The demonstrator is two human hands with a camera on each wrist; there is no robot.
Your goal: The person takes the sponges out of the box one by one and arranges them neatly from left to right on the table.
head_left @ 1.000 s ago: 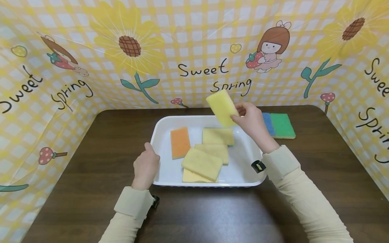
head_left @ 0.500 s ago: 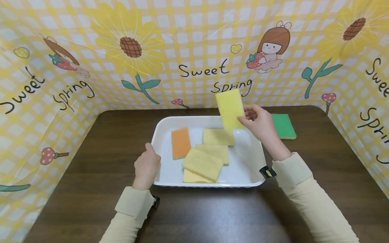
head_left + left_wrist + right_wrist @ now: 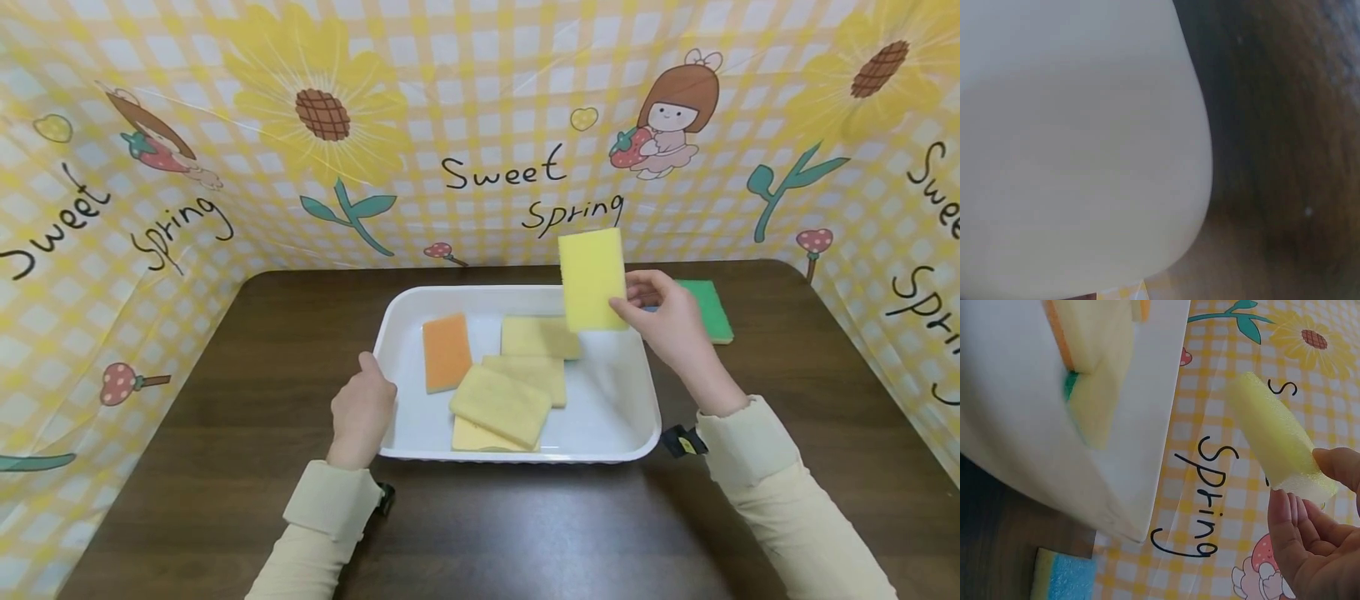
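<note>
My right hand (image 3: 670,321) pinches a yellow sponge (image 3: 592,279) between thumb and fingers, held up over the back right of the white tray (image 3: 615,450). In the right wrist view the sponge (image 3: 1279,434) tilts between my thumb and fingertips. My left hand (image 3: 363,412) grips the tray's left rim; its fingers are mostly hidden. Inside the tray lie an orange sponge (image 3: 447,353) and several yellow sponges, one (image 3: 501,404) overlapping others. In the left wrist view the white tray (image 3: 1085,175) fills much of the frame.
To the right of the tray a green sponge (image 3: 708,308) lies on the dark wooden table (image 3: 225,417), with a blue sponge (image 3: 1072,575) beside it, mostly hidden behind my right hand in the head view. A yellow checked cloth (image 3: 480,100) encloses the back and sides.
My right hand has moved right and slightly down with the yellow sponge, which now stands more upright. The hand now covers most of the blue sponge. My left hand stays at the rim.
</note>
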